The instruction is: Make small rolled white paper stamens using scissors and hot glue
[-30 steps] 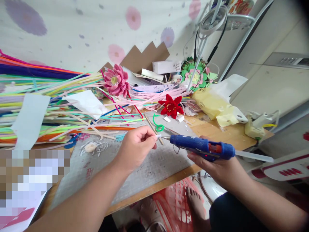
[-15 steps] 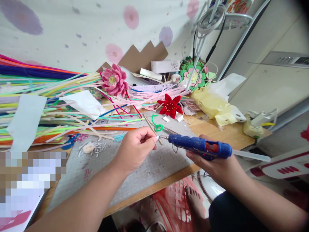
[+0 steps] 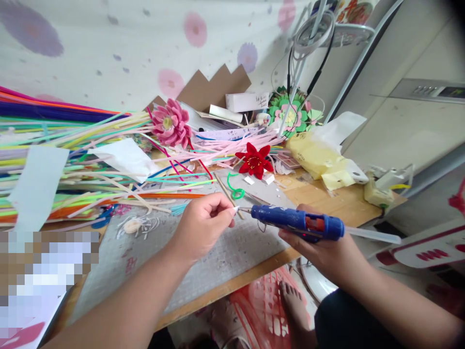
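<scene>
My right hand (image 3: 319, 247) is wrapped round the handle of a blue hot glue gun (image 3: 283, 218), with a clear glue stick (image 3: 372, 234) poking out of its back end. The gun's metal nozzle points left, at or very near a small white piece (image 3: 236, 209). That piece is pinched between the thumb and fingers of my left hand (image 3: 207, 218); its kind is too small to make out. Just beyond lie a thin stick (image 3: 224, 189) and a curled green pipe cleaner (image 3: 237, 193) on the grey cutting mat (image 3: 218, 271).
Bundles of coloured pipe cleaners (image 3: 72, 174) cover the table's left side. A red flower (image 3: 255, 161), a pink flower (image 3: 171, 123) and a yellow plastic package (image 3: 316, 157) stand towards the back. A white stringy bundle (image 3: 135, 224) lies left on the mat.
The view has shifted very slightly. Both hands keep nearly the same pose, the glue gun's nozzle still at the small white piece.
</scene>
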Motion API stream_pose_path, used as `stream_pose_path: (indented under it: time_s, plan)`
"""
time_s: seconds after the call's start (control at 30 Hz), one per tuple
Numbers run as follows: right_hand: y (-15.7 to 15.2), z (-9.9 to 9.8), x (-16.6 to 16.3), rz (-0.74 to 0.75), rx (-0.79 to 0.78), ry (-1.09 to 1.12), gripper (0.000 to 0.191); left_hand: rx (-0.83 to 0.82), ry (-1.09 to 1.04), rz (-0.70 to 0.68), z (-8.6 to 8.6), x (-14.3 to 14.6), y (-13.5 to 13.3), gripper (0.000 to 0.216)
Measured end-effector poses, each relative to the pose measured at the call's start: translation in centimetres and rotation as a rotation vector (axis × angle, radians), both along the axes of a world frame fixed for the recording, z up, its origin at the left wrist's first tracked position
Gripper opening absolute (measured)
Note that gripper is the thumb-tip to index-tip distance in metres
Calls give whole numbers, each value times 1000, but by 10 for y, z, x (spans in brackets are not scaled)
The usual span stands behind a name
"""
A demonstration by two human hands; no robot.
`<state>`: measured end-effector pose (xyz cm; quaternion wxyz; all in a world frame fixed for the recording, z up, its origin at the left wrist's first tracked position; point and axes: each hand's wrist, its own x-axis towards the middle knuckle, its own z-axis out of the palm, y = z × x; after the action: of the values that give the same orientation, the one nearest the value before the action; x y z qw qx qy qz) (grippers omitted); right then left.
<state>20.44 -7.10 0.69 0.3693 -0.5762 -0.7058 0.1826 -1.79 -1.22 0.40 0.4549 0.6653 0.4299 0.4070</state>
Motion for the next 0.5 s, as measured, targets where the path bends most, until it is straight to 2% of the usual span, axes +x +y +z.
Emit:
stream_pose_path:
  time_s: [0.17, 0.3, 0.4, 0.5]
  plan:
    - [1, -1, -1, -19, 29, -29, 26, -39, -38, -3, 0, -1, 1, 13]
    - [4, -2, 8, 0, 15, 0, 21, -78, -85, 18, 0, -2, 2, 12]
    - [12, -3, 36, -68, -57, 132, 16, -101, -136, 8, 0, -1, 3, 12]
    - [25, -8, 79, -264, -109, 286, 20, -126, -197, 0, 0, 0, 4, 11]
